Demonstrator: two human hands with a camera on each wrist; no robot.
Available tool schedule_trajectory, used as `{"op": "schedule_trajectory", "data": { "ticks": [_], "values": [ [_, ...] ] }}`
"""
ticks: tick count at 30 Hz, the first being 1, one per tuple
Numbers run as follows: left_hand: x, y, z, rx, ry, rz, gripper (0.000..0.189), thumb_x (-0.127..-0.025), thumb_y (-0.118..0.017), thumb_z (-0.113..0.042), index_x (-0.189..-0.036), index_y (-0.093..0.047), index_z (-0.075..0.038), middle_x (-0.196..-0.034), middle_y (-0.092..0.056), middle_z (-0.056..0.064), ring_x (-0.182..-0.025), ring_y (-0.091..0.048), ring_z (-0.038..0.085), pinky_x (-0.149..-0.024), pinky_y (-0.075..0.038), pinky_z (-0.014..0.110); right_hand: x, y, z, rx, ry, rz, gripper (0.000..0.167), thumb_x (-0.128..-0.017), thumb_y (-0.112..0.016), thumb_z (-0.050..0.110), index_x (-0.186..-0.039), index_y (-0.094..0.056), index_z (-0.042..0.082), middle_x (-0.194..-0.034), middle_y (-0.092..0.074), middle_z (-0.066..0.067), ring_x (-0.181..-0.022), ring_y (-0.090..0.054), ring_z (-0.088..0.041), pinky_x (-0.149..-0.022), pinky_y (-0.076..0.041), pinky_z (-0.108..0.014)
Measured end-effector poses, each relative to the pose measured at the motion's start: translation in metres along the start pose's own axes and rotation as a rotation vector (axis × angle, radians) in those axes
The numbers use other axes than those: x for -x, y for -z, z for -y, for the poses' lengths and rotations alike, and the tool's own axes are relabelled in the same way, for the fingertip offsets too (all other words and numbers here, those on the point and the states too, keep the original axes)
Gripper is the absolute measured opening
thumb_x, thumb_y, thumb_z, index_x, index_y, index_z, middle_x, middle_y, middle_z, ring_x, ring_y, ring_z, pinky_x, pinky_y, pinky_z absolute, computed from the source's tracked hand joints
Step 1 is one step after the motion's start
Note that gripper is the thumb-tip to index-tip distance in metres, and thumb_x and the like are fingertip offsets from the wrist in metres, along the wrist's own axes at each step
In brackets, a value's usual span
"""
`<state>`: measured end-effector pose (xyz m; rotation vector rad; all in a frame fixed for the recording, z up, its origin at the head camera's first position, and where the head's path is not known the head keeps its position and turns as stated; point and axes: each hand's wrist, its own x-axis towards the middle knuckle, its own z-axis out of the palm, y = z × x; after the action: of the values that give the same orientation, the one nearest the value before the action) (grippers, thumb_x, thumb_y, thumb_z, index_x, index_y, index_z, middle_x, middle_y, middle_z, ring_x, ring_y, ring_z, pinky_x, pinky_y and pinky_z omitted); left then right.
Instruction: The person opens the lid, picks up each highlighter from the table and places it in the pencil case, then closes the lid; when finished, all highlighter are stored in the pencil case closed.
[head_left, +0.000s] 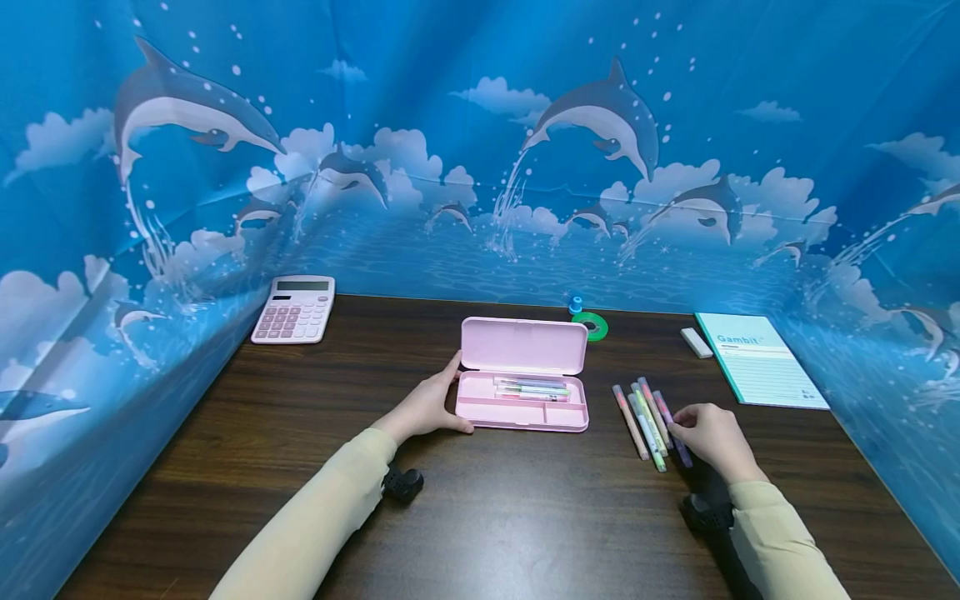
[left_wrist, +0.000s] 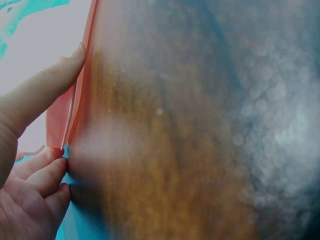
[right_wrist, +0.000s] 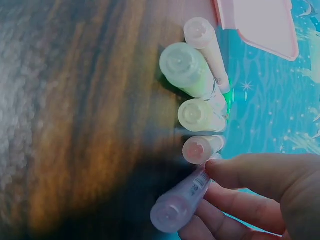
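A pink pencil case (head_left: 521, 415) lies with its lid up, several pens (head_left: 532, 389) in its back compartment. My left hand (head_left: 427, 404) grips its left end, the thumb at the front corner and the fingers farther back along the side. In the left wrist view the thumb (left_wrist: 55, 75) lies along the case's pink edge (left_wrist: 82, 95). To the right, my right hand (head_left: 712, 435) pinches a purple marker (head_left: 678, 442) between thumb and fingers. Several other markers (head_left: 640, 423) lie side by side just left of it; the right wrist view shows their ends, with the purple marker (right_wrist: 175, 207) tilted nearest the hand.
Behind the case are a green tape roll (head_left: 596, 327) and a small blue object (head_left: 575, 305). A white eraser (head_left: 696, 342) sits beside a Gambit notepad (head_left: 765, 362) at the back right. A calculator (head_left: 294, 310) stands at the back left, before the dolphin-print cloth (head_left: 420, 267).
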<state>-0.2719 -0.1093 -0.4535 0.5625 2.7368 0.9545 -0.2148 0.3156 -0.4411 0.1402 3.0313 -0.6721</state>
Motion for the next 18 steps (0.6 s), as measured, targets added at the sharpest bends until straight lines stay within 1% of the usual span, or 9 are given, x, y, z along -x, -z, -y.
{"op": "schedule_trajectory", "data": {
  "ticks": [7, 11, 15, 18],
  "values": [
    [-0.0006, -0.0004, 0.0016, 0.005, -0.001, -0.005, 0.125, -0.066, -0.087, -0.034, -0.154, -0.002, -0.009, -0.142, -0.046, 0.012, -0.133, -0.04, 0.027, -0.109, -0.031, 0.046, 0.0014, 0.0018, 0.0, -0.027, -0.037, 0.002, 0.02, -0.085, -0.064, 0.012, -0.087, -0.067, -0.007, -0.073, -0.064, -0.012, -0.058, -0.054, -0.018, -0.051, -0.044, -0.031],
    [-0.0006, -0.0007, 0.0021, 0.004, 0.0, -0.006, 0.125, -0.066, -0.087, -0.034, -0.154, -0.002, -0.009, -0.143, -0.045, 0.012, -0.133, -0.04, 0.027, -0.109, -0.031, 0.045, 0.0026, 0.0026, -0.0012, -0.038, -0.055, 0.003, 0.02, -0.084, -0.063, 0.012, -0.088, -0.067, -0.007, -0.072, -0.063, -0.011, -0.057, -0.053, -0.017, -0.051, -0.044, -0.031],
    [-0.0001, -0.0004, 0.0014, 0.008, 0.0, -0.004, 0.125, -0.066, -0.087, -0.033, -0.154, -0.001, -0.011, -0.143, -0.045, 0.012, -0.133, -0.04, 0.027, -0.109, -0.031, 0.045, 0.0039, 0.003, -0.0012, -0.058, -0.072, -0.001, 0.019, -0.084, -0.062, 0.011, -0.09, -0.065, -0.007, -0.069, -0.061, -0.01, -0.053, -0.053, -0.017, -0.048, -0.043, -0.031],
    [0.0005, -0.0001, 0.0011, 0.012, 0.0, -0.003, 0.126, -0.066, -0.087, -0.034, -0.154, -0.001, -0.011, -0.144, -0.044, 0.012, -0.134, -0.04, 0.027, -0.11, -0.03, 0.045, 0.0028, 0.0041, 0.0014, -0.046, -0.066, -0.04, 0.018, -0.083, -0.063, 0.011, -0.089, -0.064, -0.006, -0.069, -0.06, -0.011, -0.055, -0.051, -0.018, -0.049, -0.041, -0.031]
  ]
}}
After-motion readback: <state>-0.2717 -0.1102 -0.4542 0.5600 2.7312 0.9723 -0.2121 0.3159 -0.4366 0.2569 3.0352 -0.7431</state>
